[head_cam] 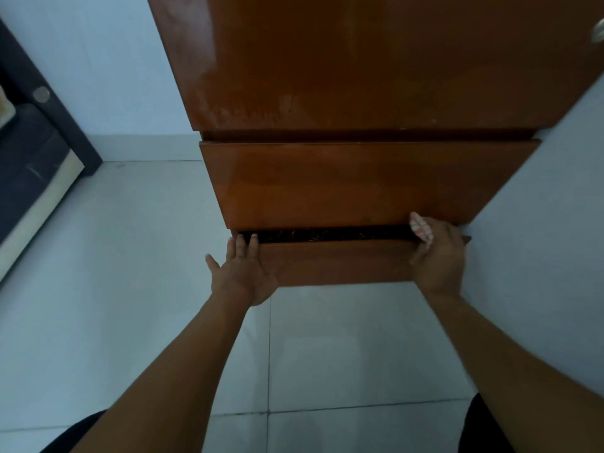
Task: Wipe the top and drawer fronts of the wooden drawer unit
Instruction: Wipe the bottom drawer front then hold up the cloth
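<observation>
Over at the far left a dark bed frame [49, 138] with a pale edge sits on the tiled floor [137, 256], well apart from the work. Moving right, the wooden drawer unit [376, 76] stands against the pale wall [555, 256], its glossy top showing dull, smeared patches near the front edge. Below the top is the upper drawer front [359, 184], shut or nearly so, and beneath it the lower drawer [340, 263], pulled out a little so that a dark gap shows along its top edge.

The left hand [243, 276] lies flat and open on the left end of the lower drawer's front, fingers spread, fingertips reaching the gap. Farther right, the right hand [439, 256] is closed around a bunched cloth [421, 227] with a reddish pattern, pressed at the drawer's right top corner just beside the wall.

What could go wrong, as I judge it: if the drawer is pushed in while those left fingertips sit over the gap, they may get pinched under the upper front. The cloth could likewise snag or be drawn into the gap. Uneven pressure from the two hands might skew the drawer so that it binds. The right knuckles may scrape the wall.

No brand, label or writing can be read anywhere; a round metal fitting [598, 31] shows at the upper right edge.
</observation>
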`<state>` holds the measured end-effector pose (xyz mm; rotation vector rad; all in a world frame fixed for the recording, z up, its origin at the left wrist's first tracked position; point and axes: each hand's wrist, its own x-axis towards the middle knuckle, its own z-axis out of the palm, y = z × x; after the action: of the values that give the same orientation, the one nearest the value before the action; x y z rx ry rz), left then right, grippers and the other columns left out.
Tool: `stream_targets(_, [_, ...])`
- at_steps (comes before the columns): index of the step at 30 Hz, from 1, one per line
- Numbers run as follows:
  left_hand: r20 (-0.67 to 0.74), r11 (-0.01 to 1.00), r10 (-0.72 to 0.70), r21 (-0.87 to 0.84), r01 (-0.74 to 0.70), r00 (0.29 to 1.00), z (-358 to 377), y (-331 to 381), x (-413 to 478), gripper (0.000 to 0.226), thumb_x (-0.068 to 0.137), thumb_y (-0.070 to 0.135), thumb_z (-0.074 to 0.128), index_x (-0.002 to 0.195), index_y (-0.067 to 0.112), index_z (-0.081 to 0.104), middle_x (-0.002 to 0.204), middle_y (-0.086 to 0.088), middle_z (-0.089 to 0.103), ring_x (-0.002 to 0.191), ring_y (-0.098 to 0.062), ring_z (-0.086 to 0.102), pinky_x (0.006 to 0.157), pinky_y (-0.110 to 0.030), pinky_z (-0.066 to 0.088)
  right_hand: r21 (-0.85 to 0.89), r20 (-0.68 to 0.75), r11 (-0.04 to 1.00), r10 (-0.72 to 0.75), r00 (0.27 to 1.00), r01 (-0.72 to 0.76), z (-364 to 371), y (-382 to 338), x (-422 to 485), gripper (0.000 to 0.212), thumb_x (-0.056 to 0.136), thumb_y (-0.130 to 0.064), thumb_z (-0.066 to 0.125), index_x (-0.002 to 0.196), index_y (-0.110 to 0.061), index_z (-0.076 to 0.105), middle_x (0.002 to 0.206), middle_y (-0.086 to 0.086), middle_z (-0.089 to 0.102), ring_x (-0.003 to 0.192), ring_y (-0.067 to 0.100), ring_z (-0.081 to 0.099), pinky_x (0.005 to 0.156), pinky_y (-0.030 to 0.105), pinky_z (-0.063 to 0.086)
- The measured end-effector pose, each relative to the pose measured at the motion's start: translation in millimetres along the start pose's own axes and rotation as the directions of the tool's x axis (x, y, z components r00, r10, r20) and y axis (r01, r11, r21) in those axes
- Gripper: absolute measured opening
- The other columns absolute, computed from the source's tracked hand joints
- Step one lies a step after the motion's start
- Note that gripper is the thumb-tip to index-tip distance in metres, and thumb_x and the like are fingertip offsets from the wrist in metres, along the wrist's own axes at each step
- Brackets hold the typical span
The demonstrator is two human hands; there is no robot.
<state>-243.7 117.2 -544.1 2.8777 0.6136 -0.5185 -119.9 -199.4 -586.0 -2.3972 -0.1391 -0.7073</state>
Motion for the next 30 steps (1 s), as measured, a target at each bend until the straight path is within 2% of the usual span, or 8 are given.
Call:
stream_targets(2, [-0.012,1.000,0.004,0.007,-0.004,1.000,0.0,0.4,-1.6,0.084,0.096,0.062,0.029,0.161,0.023,-0.005,0.170,-0.005,-0.007,0.156,-0.025,-0.006,0.119,-0.068,-0.001,0.137,-0.032,0.975,-0.173,0.984,0.176,12.4,-39.4,-20.6,0.041,0.094,0.001,0.048,0.130,-0.009,0.066,0.127,0.018,0.061,0.117,0.033,0.057,0.106,0.039,0.046])
stream_targets(6, [0.004,0.996,0.026,0.089,-0.027,1.000,-14.4,1.8,1.9,0.067,0.100,0.050,0.028,0.159,0.021,0.016,0.165,-0.009,0.021,0.152,-0.028,0.022,0.117,-0.071,0.002,0.252,0.031,0.892,-0.395,0.918,0.375,67.4,-106.0,-65.8,0.046,0.092,0.008,0.051,0.134,-0.004,0.064,0.139,0.020,0.058,0.136,0.040,0.049,0.119,0.053,0.034])
stream_targets(8, [0.007,0.992,0.026,0.125,-0.027,1.000,-25.8,1.0,2.3,0.055,0.102,0.044,0.025,0.151,0.023,0.035,0.154,-0.010,0.041,0.141,-0.032,0.041,0.117,-0.070,0.004,0.157,0.129,0.911,-0.401,0.907,0.381,95.4,-123.5,-89.3,0.052,0.094,-0.006,0.055,0.146,-0.011,0.054,0.153,0.019,0.046,0.149,0.042,0.033,0.123,0.055,0.024])
stream_targets(12, [-0.055,0.998,0.008,0.067,-0.004,0.998,-27.6,-3.8,3.3,0.058,0.103,0.050,0.016,0.139,0.023,0.053,0.146,-0.012,0.052,0.138,-0.035,0.044,0.118,-0.067,0.005,-0.087,0.182,0.904,-0.398,0.899,0.418,126.5,-115.8,-111.3,0.065,0.103,-0.050,0.039,0.162,-0.027,0.025,0.169,0.012,0.019,0.157,0.039,0.007,0.126,0.058,0.006])
stream_targets(18, [-0.224,0.995,0.095,0.037,-0.089,0.970,19.1,-11.2,1.4,0.067,0.100,0.051,0.021,0.160,0.022,0.014,0.167,-0.006,0.016,0.154,-0.026,0.013,0.116,-0.072,0.003,-0.220,0.125,0.879,-0.406,0.905,0.424,100.7,-45.0,-76.3,0.058,0.107,-0.034,0.035,0.163,-0.028,0.019,0.169,0.014,0.019,0.157,0.040,0.009,0.124,0.058,0.016])
stream_targets(22, [-0.331,0.989,0.142,0.015,-0.145,0.933,38.9,-25.8,6.5,0.072,0.099,0.063,0.014,0.161,0.027,0.005,0.170,-0.001,0.001,0.157,-0.020,-0.002,0.118,-0.070,-0.003,-0.267,0.129,0.877,-0.378,0.917,0.399,66.3,22.5,-40.9,0.064,0.104,-0.021,0.050,0.161,-0.025,0.022,0.167,0.016,0.022,0.155,0.042,0.013,0.124,0.058,0.021])
stream_targets(25, [-0.387,0.982,0.179,0.016,-0.187,0.905,53.5,-31.9,9.1,0.073,0.099,0.065,0.010,0.161,0.030,-0.001,0.170,0.001,-0.006,0.156,-0.019,-0.008,0.119,-0.067,-0.005,-0.180,0.075,0.943,-0.272,0.960,0.281,51.2,57.8,-26.0,0.058,0.101,-0.012,0.051,0.157,-0.021,0.036,0.163,0.016,0.028,0.153,0.044,0.018,0.119,0.061,0.029])
stream_targets(30, [-0.507,0.976,0.151,-0.061,-0.210,0.849,75.1,-26.2,15.3,0.076,0.097,0.069,0.009,0.161,0.030,-0.002,0.170,0.001,-0.010,0.155,-0.020,-0.014,0.119,-0.066,-0.005,0.124,-0.262,0.989,-0.049,0.964,0.084,44.9,63.7,-23.1,0.046,0.103,-0.014,0.042,0.147,-0.004,0.050,0.151,0.025,0.045,0.141,0.042,0.041,0.116,0.055,0.037])
